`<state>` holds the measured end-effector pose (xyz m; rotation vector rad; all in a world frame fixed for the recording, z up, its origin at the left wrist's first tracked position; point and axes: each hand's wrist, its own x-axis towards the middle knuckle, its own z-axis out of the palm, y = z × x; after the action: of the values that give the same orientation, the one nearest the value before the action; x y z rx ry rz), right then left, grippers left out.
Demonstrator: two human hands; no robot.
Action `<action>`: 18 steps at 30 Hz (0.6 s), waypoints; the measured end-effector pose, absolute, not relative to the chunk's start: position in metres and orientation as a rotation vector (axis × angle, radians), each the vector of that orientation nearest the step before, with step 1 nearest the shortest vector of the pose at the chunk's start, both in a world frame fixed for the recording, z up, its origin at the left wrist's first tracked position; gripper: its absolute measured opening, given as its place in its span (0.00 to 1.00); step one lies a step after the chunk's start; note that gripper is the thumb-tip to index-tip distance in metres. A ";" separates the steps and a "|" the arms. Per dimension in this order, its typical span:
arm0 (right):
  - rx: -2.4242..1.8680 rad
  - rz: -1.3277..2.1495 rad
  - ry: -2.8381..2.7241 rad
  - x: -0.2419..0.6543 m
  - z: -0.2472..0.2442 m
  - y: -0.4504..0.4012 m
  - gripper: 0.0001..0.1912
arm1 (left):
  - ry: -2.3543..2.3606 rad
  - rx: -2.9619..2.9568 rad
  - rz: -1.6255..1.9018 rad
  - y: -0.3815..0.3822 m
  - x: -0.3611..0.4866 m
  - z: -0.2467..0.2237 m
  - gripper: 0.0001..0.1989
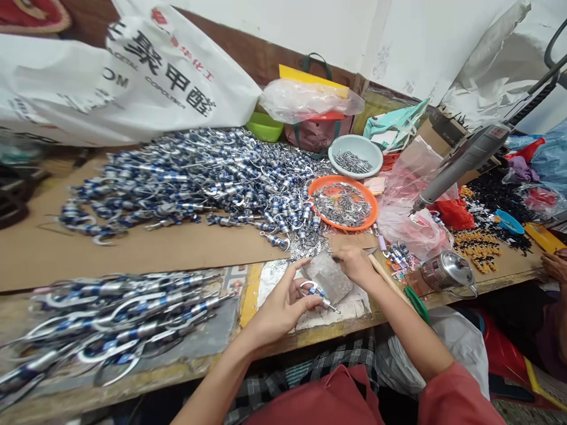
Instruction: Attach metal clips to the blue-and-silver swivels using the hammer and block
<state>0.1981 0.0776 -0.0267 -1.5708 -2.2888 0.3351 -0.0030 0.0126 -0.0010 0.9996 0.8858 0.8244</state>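
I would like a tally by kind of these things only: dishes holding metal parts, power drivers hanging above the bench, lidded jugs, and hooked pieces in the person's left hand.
Dishes holding metal parts: 2 (pale blue bowl, orange dish)
Power driver: 1
Lidded jug: 1
Hooked piece in the left hand: 1
Total: 5

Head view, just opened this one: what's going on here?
A person's left hand holds a silver-and-blue piece in front of a greyish block. The right hand is by the block; whether it grips anything is unclear. Similar pieces lie in a heap beyond the hands and a group to the left. An orange tray holds small metal parts.
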 end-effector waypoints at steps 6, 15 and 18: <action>-1.552 0.386 -2.199 0.205 -0.023 0.068 0.12 | 0.870 0.874 0.811 0.018 -0.004 -0.003 0.41; -1.379 1.012 -1.981 0.170 0.016 0.029 0.04 | 0.819 0.836 0.884 0.020 -0.006 -0.016 0.45; -1.431 0.842 -2.106 0.160 0.015 0.028 0.04 | 0.815 0.832 0.889 0.020 -0.005 -0.016 0.45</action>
<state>0.1598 0.0279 0.0148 -1.4313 -2.1056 0.8421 -0.0051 0.0197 -0.0158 0.8324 0.8147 0.8886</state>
